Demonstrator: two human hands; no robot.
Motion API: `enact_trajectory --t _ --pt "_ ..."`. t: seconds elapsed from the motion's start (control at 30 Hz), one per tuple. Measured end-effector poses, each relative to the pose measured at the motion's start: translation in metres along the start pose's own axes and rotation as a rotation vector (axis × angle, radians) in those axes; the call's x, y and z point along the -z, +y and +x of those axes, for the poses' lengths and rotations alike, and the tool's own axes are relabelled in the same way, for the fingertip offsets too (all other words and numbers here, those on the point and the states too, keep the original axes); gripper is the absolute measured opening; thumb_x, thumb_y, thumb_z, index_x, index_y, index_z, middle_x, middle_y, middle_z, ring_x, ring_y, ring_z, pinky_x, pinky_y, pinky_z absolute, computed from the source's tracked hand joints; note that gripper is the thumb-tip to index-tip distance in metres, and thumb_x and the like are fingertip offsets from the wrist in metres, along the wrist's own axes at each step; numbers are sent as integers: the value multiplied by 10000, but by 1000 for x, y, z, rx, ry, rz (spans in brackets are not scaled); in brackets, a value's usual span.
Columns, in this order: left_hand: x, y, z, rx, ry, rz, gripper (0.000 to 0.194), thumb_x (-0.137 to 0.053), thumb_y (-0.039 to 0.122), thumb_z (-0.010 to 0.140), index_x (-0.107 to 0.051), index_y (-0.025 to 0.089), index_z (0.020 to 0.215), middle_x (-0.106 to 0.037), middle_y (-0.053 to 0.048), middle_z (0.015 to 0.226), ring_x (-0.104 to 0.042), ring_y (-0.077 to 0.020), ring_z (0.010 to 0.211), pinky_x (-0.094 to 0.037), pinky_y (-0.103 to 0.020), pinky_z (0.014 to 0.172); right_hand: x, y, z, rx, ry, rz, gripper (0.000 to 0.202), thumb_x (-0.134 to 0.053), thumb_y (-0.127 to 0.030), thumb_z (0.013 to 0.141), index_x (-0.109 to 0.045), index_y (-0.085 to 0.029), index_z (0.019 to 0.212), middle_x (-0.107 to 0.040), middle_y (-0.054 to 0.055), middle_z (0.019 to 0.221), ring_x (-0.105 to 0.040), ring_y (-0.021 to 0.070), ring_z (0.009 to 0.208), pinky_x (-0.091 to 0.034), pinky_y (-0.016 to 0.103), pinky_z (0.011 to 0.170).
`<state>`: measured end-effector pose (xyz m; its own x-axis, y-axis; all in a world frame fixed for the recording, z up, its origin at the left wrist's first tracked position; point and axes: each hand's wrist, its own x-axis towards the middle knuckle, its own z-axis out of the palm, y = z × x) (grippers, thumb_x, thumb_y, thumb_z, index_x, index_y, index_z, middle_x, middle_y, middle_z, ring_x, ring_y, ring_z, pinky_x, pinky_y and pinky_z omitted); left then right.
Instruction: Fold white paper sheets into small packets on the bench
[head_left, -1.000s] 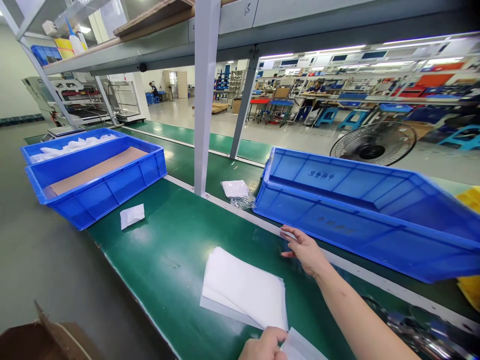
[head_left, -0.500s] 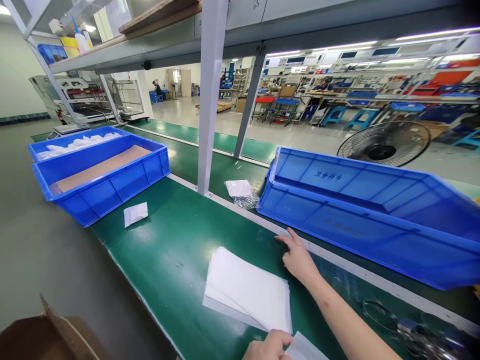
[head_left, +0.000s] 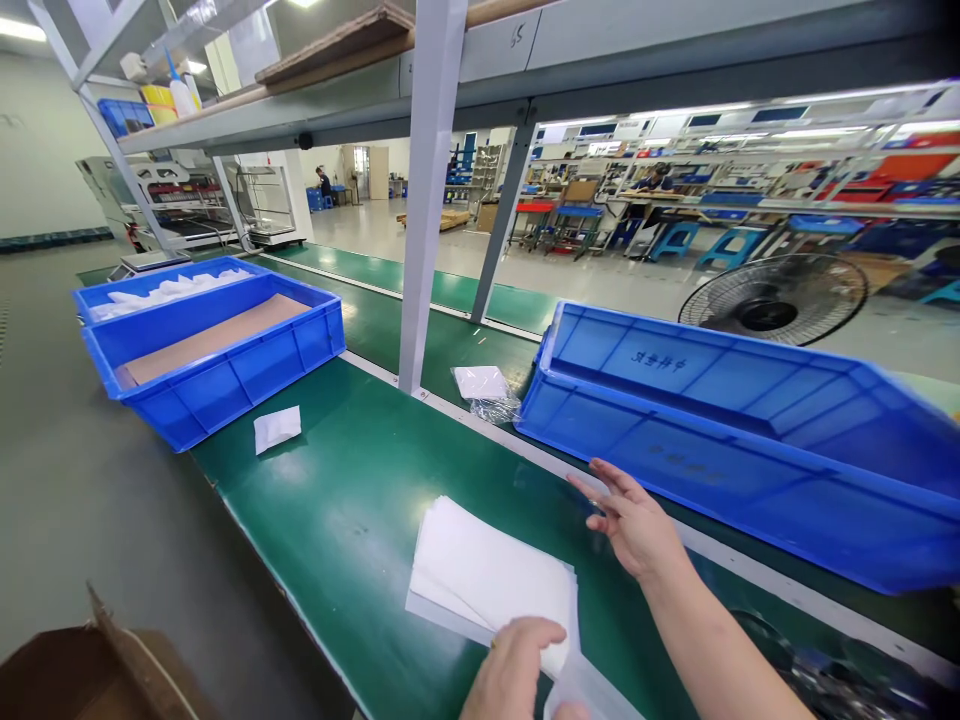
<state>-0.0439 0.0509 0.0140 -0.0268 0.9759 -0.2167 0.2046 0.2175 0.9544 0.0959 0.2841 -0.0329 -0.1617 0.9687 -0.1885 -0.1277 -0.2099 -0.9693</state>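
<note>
A stack of white sheets [head_left: 487,575] lies on the green mat [head_left: 345,500] near its front edge. My left hand [head_left: 510,672] rests on the stack's near corner, its fingers pinched on a pale, slightly see-through sheet [head_left: 589,692] that sticks out to the right. My right hand [head_left: 636,522] hovers just right of the stack with fingers spread and holds nothing. It is in front of the long blue bin [head_left: 720,470].
Two blue bins [head_left: 225,375] stand at the left, one lined with cardboard, one with white pieces. A small white piece [head_left: 277,428] lies by them, and a white packet on clear wrap [head_left: 484,390] by the grey post [head_left: 424,200]. A cardboard box [head_left: 97,670] is at lower left, a fan [head_left: 772,300] behind the bin.
My right hand lifted off the mat beside the stack and spread its fingers. My left hand slid further up onto the stack's near corner.
</note>
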Motion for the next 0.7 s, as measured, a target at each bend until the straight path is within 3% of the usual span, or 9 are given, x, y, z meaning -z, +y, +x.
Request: enact_trajectory --t 0.07,0.1,0.2,0.27,0.33,0.43,0.57,0.63,0.7 --pt "13 7 20 -158 47 -68 338 -494 293 846 -584 164 1146 -571 -109 1189 -530 -218 1074 -435 -326 914 0 -6 -11 18 -21 70 456 -674 -316 684 -529 -320 1116 -368 21 1465 -527 305 1197 -446 175 371" --pt "18 12 34 -139 75 -95 275 -483 258 850 -619 161 1069 -593 -95 1126 -543 -197 1033 -443 -309 884 -1 -10 -18 24 -39 109 430 -656 -376 729 -526 -336 1136 -376 16 1464 -520 301 1205 -443 176 366" --pt "22 26 84 92 87 -211 301 -541 230 824 -614 134 1100 -579 -105 1161 -547 -165 969 -454 -261 768 -7 -23 -42 25 -111 242 394 -558 -540 815 -536 -368 1168 -389 17 1463 -479 304 1244 -442 183 352" --pt "14 34 113 158 14 -246 402 -608 262 784 -586 130 1162 -575 -116 1177 -556 -164 930 -450 -243 662 -12 -30 -58 31 -150 302 412 -503 -598 828 -552 -370 1168 -400 25 1458 -462 315 1257 -447 190 349" --pt "2 39 131 194 -72 -264 372 -657 304 743 -631 111 1061 -636 -104 1017 -572 -165 855 -432 -234 597 -15 -33 -69 44 -174 315 441 -456 -637 830 -556 -376 1172 -409 25 1453 -469 324 1249 -450 198 344" --pt "-16 39 143 230 -116 -270 155 -659 253 719 -640 105 764 -615 -33 685 -567 -131 708 -400 -215 563 -12 -31 -71 61 -183 269 457 -502 -623 810 -541 -368 1187 -430 34 1439 -501 323 1219 -438 198 343" --pt "-24 34 148 256 -74 -233 92 -635 156 705 -574 124 644 -543 25 576 -521 -81 565 -352 -189 506 3 -22 -53 133 -13 0 503 -745 -486 650 -586 -251 1065 -568 105 1281 -627 304 1038 -341 175 322" --pt "-23 32 151 270 -91 -203 116 -638 149 706 -561 125 622 -544 30 562 -514 -68 511 -327 -178 464 11 -19 -41 147 18 -90 478 -780 -425 606 -615 -204 997 -635 121 1160 -667 278 924 -424 206 397" --pt "-22 31 154 285 -120 -171 137 -634 148 717 -553 125 608 -551 31 556 -514 -59 465 -299 -167 423 16 -17 -29 153 -2 -156 454 -762 -386 623 -626 -183 1005 -691 110 1007 -676 258 877 -526 274 578"
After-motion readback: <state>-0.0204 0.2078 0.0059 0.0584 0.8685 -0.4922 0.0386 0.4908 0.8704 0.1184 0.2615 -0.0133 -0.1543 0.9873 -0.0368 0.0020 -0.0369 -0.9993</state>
